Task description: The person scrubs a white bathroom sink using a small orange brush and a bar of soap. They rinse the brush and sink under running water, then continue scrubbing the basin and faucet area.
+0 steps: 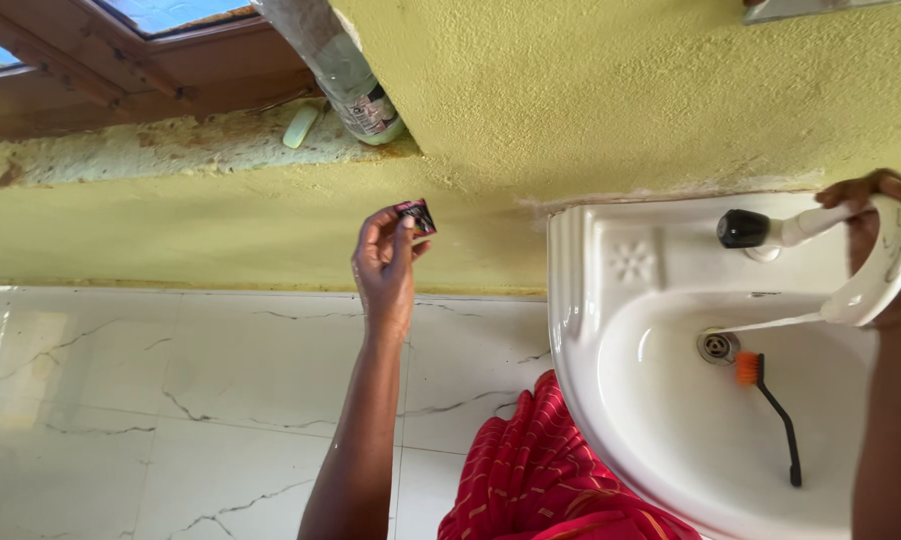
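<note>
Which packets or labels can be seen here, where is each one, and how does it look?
Small sachet: pinched in the left hand in front of the yellow wall; squarish, dark with pink.
Label: wrapped around the clear plastic bottle lying on the window ledge; pale with dark markings.

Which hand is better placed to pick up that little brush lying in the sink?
The right hand. It rests on the tap at the sink, directly above the brush. The left hand is off to the side, holding a small dark sachet.
</note>
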